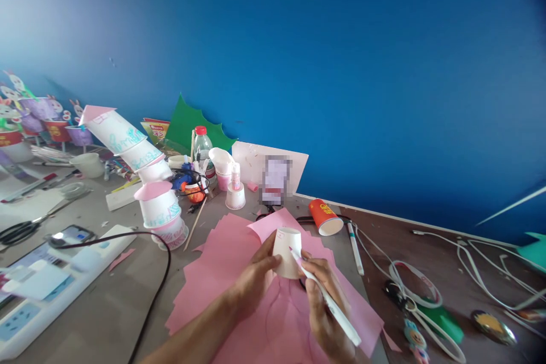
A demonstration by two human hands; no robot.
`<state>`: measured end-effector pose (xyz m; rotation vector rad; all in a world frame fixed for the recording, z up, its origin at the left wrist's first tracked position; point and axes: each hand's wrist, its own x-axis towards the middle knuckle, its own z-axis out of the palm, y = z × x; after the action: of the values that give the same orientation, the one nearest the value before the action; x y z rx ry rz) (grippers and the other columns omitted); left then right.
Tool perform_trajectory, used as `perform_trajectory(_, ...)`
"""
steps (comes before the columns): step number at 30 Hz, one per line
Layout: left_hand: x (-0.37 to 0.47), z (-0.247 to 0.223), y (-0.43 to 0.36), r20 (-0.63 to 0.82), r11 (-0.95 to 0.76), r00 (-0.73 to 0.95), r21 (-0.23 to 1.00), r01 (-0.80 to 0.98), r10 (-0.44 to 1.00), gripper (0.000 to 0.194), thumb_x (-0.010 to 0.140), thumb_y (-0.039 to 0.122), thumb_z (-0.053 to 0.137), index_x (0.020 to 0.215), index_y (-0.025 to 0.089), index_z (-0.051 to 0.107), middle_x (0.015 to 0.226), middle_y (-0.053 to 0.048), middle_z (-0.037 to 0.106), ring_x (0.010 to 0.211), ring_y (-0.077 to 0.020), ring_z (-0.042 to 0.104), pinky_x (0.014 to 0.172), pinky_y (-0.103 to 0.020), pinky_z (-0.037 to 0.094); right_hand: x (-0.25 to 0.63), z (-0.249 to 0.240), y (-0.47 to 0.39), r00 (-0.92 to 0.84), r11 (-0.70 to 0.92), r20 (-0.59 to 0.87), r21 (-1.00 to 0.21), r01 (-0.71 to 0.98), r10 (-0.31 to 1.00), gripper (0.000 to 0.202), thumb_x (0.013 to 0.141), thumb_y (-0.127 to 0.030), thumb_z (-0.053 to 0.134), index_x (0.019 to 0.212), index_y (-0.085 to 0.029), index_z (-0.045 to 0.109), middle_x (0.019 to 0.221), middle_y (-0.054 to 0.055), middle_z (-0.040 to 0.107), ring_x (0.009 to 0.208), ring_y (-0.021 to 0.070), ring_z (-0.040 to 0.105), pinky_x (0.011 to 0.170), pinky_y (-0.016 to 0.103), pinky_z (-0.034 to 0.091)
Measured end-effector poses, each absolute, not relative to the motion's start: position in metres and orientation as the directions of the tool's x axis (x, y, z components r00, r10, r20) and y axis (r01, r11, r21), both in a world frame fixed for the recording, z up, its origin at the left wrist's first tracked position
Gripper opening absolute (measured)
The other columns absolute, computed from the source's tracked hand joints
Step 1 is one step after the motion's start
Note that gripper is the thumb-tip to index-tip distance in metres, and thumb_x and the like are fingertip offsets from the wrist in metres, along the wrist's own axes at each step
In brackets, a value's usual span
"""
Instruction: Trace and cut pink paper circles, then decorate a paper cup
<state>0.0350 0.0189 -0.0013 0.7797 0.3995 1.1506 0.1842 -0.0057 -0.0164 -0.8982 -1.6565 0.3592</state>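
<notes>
My left hand (pixel 258 270) grips a white paper cup (pixel 286 250), which is upside down with its narrow end up. A small pink outline shows near the cup's upper left edge. In my right hand (pixel 326 296) is a white marker (pixel 336 310) with a pink tip, pointed at the cup's side. Whether the tip touches the cup I cannot tell. Beneath both hands lie sheets of pink paper (pixel 213 278) with jagged edges and faint curved lines drawn on them.
Decorated cup towers (pixel 157 210) stand at the left, near a power strip (pixel 63 290) and black cable. A red paper cup (pixel 325 217) lies tipped over behind the pink paper. Another marker (pixel 355 247), white cords (pixel 469 261) and a keychain (pixel 414 341) are on the right.
</notes>
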Motion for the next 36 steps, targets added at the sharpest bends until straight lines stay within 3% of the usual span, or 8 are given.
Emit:
perform_trajectory(9, 0.0343, -0.011, 0.021, 0.055, 0.219, 0.343, 0.673, -0.706, 0.938, 0.053, 0.079, 0.033, 0.072, 0.128, 0.018, 0.057, 0.104, -0.012, 0.07, 0.1, -0.0293, 0.066, 0.093, -0.04, 0.045, 0.183, -0.0208, -0.0058, -0.054, 0.646, 0.676, -0.674, 0.359, 0.735, 0.023, 0.097, -0.02, 0.044, 0.112, -0.024, 0.061, 0.103, 0.009, 0.069, 0.096, 0.0226, 0.068, 0.072, 0.033, 0.058)
perform_trajectory(36, 0.0315, -0.0113, 0.0235, 0.026, 0.198, 0.308, 0.714, -0.672, 0.951, 0.046, 0.078, 0.03, 0.071, 0.122, 0.02, 0.061, 0.106, -0.01, 0.069, 0.107, -0.0288, 0.062, 0.095, -0.038, 0.044, 0.1838, -0.0205, -0.006, -0.007, 0.579, 0.623, -0.723, 0.377, 0.782, 0.019, 0.097, -0.026, 0.046, 0.099, -0.022, 0.065, 0.088, 0.006, 0.07, 0.074, 0.0189, 0.068, 0.058, 0.029, 0.055)
